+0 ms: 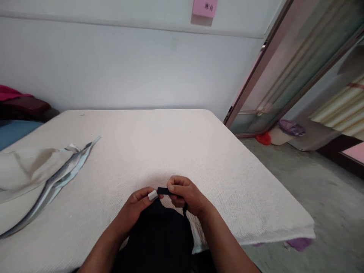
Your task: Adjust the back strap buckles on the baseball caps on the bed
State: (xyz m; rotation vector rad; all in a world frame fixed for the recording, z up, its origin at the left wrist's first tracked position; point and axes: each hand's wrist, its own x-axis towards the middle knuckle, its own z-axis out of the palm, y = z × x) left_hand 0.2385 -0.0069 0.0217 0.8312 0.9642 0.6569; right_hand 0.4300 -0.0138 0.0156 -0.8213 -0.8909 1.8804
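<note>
A black garment (159, 235) lies at the near edge of a bed covered in a white textured sheet (159, 151). My left hand (136, 206) pinches its top edge; a pale covering shows on the thumb tip. My right hand (186, 195) is closed on a narrow black strap (164, 190) of the same garment, just right of the left hand. Both hands meet over the garment's upper edge.
A beige and grey cloth (36, 178) lies on the bed at the left. Red and blue fabric (17, 110) sits at the far left by the wall. A glass door (287, 72) and concrete floor (313, 189) are at the right. A pink note (204, 7) hangs on the wall.
</note>
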